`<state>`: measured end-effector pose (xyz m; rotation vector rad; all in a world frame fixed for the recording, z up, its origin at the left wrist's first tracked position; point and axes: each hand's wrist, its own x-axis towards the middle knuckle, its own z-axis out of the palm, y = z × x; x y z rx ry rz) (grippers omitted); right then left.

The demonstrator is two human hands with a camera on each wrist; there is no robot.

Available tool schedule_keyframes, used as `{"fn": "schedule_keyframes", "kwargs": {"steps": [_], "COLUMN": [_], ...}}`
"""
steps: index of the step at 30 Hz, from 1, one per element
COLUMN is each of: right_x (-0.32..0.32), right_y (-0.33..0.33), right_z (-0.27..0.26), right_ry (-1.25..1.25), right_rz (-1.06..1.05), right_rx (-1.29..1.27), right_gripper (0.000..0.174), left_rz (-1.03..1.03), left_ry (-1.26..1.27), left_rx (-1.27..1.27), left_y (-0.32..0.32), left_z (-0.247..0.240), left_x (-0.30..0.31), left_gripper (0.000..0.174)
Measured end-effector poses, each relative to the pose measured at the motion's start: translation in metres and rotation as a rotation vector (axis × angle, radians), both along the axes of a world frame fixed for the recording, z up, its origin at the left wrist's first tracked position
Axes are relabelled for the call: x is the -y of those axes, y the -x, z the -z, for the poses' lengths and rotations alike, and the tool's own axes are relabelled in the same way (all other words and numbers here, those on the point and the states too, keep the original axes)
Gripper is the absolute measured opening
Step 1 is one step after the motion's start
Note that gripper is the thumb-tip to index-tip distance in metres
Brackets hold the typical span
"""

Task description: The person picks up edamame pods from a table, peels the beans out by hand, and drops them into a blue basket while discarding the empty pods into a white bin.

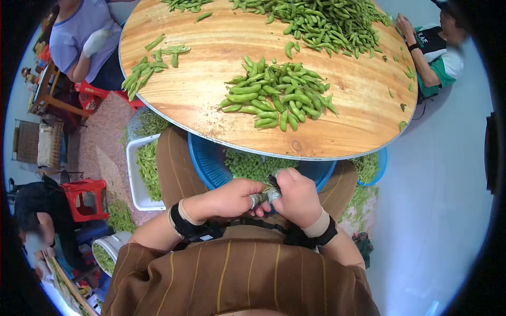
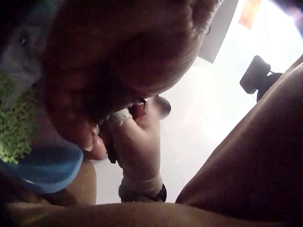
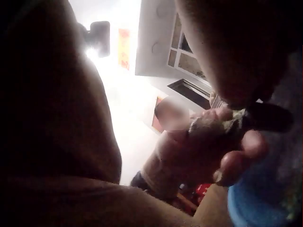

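Note:
My left hand (image 1: pixel 232 196) and right hand (image 1: pixel 299 197) meet in front of my body, at the near edge of a blue basket (image 1: pixel 199 164) holding shelled green soybeans (image 1: pixel 243 165). Fingers on both hands curl inward, and pale grey wrapping (image 1: pixel 258 200) covers some of them. A small dark object (image 1: pixel 273 182) shows at the right hand's fingertips, which pinch it beside the left thumb. In the left wrist view the right hand (image 2: pixel 142 146) is close to the left fingers. The curled fingers hide what lies between them, so I cannot tell what the left hand holds.
A round wooden table (image 1: pixel 179 105) ahead bears a near pile of green soybean pods (image 1: pixel 279 95) and a larger far pile (image 1: pixel 327 23). A white tub (image 1: pixel 138 200) of pods stands left, a red stool (image 1: pixel 87 199) beyond it. Other people sit around.

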<state>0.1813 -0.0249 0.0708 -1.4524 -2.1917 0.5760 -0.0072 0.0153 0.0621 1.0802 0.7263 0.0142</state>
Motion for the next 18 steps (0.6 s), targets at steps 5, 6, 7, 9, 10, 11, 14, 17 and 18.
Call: {"fn": "schedule_keyframes", "kwargs": {"steps": [5,6,7,9,10,11,14,17,18], "right_x": [-0.008,-0.011,-0.014,-0.022,-0.033,-0.045,-0.069,-0.073,-0.072], "right_y": [0.000,0.001,0.001,-0.004,-0.002,0.001,0.010,0.011,0.010], "right_z": [-0.021,-0.026,-0.031,-0.040,-0.041,-0.042,-0.041,-0.035,-0.035], "right_ry": [-0.058,-0.094,-0.128,-0.047,-0.123,-0.200,-0.320,-0.269,-0.255], "right_rz": [-0.062,-0.015,0.032,0.067,0.117,0.166,0.204,0.218,0.201], "right_rx": [-0.082,-0.105,-0.129,0.017,-0.062,-0.143,-0.046,0.087,0.048], "right_gripper": [0.026,0.027,0.029,0.035,0.032,0.030,0.026,0.028,0.026], "left_rz": [-0.123,-0.123,-0.180,-0.343,-0.350,-0.414,-0.443,-0.580,-0.609], "left_ry": [-0.570,-0.667,-0.825,-0.888,-0.885,-0.895,-1.322,-1.430,-1.504], "left_rx": [-0.022,-0.158,-0.236,-0.408,-0.550,-0.692,-1.062,-1.165,-1.008], "left_y": [0.033,0.043,0.057,0.091,0.106,0.123,0.149,0.135,0.126], "left_z": [-0.001,-0.012,-0.018,-0.018,-0.028,-0.027,-0.020,-0.036,-0.037], "left_x": [0.000,-0.002,-0.001,0.005,0.008,0.014,0.026,0.021,0.017], "left_gripper": [0.043,0.053,0.054,0.057,0.053,0.050,0.049,0.047,0.047]}}
